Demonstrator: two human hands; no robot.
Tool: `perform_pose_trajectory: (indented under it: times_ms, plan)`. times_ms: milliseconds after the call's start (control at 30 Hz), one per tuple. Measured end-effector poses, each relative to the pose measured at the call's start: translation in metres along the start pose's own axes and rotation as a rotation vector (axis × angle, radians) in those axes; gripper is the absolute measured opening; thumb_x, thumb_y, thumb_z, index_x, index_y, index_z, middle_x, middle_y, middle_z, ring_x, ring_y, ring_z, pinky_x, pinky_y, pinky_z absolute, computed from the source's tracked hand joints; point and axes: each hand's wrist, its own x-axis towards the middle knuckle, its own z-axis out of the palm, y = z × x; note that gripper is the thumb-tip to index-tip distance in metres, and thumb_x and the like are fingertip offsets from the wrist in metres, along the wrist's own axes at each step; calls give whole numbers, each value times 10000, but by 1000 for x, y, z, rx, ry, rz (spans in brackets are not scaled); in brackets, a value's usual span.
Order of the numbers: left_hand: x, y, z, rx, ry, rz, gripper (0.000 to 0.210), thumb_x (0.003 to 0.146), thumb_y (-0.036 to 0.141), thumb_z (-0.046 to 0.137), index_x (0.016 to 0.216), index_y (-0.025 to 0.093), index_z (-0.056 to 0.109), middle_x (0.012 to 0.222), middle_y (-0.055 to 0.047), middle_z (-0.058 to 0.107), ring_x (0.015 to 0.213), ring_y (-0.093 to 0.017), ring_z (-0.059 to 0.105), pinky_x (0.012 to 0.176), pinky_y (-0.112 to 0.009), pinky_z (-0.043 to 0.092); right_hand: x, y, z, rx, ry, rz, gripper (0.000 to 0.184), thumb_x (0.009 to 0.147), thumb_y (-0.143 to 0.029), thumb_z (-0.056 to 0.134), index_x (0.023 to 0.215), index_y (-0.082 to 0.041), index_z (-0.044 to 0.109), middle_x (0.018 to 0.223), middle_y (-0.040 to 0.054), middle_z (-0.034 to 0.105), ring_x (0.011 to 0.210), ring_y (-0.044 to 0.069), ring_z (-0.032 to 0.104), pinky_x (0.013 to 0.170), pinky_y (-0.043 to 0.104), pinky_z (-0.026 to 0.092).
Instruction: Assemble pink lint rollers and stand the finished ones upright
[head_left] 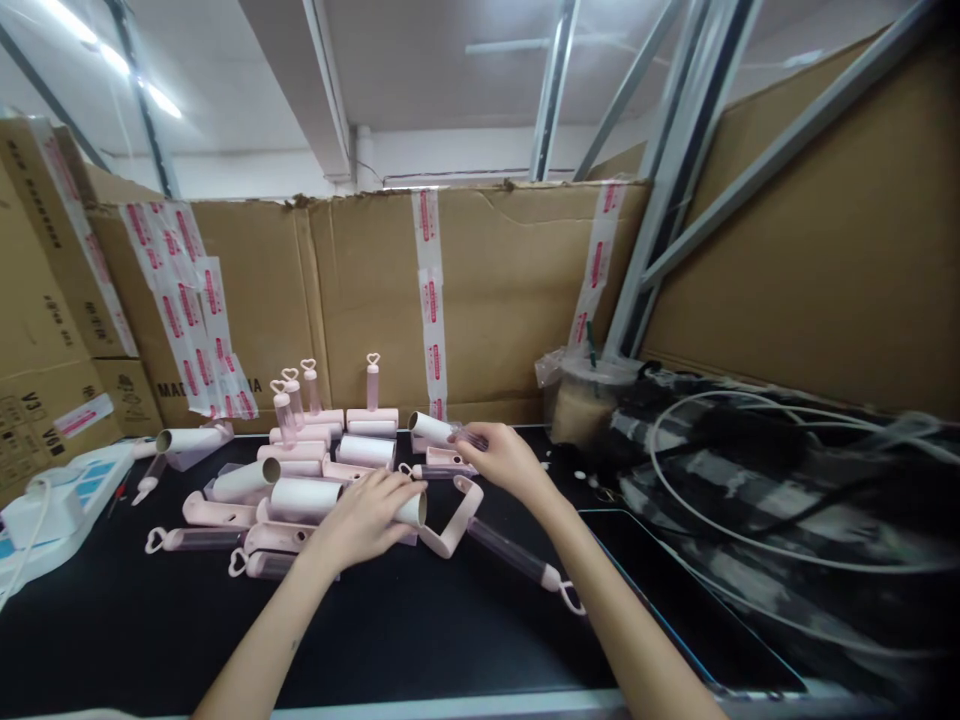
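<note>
A brown cardboard wall (pixel 367 300), patched with printed tape, stands behind a black table (pixel 420 630). On the right lies a dark patterned cloth heap (pixel 675 440) crossed by a pale cable (pixel 810 560), with a flat black tablet (pixel 675 590) in front; a white and blue power strip (pixel 97 490) sits at the far left, a white plug (pixel 45 515) in it. Near the wall a clear plastic cup (pixel 581 405) holds a light brown drink, a green straw (pixel 592 345) rising through its lid. The left hand (pixel 371 510) lies low over the middle pieces, fingers curved over the top and thumb underneath, gripping a white roll (pixel 411 509) whose hollow end shows. The right hand (pixel 506 458) has thumb and fingertips nearly together on a see-through tube (pixel 470 438), next to another hollow roll (pixel 430 429); whether it also grips that roll I cannot tell. More rolls lie to the left among pink cases, and an open, bent pink case (pixel 454 522) sits between the hands. Near the right forearm lies a clear tube (pixel 510 550) with a pink heart-shaped loop (pixel 572 597); similar tubes stand upright at the back.
</note>
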Motion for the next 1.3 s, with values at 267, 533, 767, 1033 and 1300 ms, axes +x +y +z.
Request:
perform_pose_trajectory:
  times_ms: [267, 533, 767, 1033, 1300]
  plan:
    - [-4, -5, 12, 65, -114, -193, 779, 735, 608, 499, 1369, 221, 266, 1354, -124, 419, 1220, -315, 390, 961, -459, 339, -11, 5, -12, -130, -200, 27, 173, 697, -316, 540, 611, -184, 611, 607, 30, 606, 568, 154, 537, 495, 230, 270]
    - [5, -1, 27, 68, -62, -307, 880, 720, 657, 459, 1388, 154, 184, 1391, -180, 342, 1254, -345, 328, 976, -487, 290, -22, 22, 10, -66, -701, 183, 202, 442, -268, 753, 591, -180, 649, 401, -43, 530, 400, 136, 515, 420, 214, 344]
    - [4, 14, 11, -255, 386, -284, 440, 759, 457, 545, 1078, 165, 462, 983, -94, 567, 989, -249, 512, 884, -428, 383, -20, 14, -35, 98, -321, -12, 230, 737, -344, 567, 873, -175, 641, 774, 16, 649, 696, 163, 584, 617, 233, 414]
    - [-4, 21, 21, -1146, 144, -319, 988, 319, 500, 827, 1168, 168, 445, 1036, -99, 564, 1093, -321, 448, 935, -426, 321, -36, -47, -11, 371, -189, -416, 280, 736, -332, 639, 979, -193, 649, 907, 63, 608, 878, 208, 557, 785, 310, 435]
    - [-2, 34, 10, -1209, 110, -221, 1007, 342, 615, 767, 1182, 155, 457, 970, -81, 540, 808, -191, 503, 695, -284, 413, -36, -34, -35, 934, 121, -117, 265, 850, -374, 461, 782, -163, 606, 552, -37, 478, 384, 57, 373, 391, 186, 324]
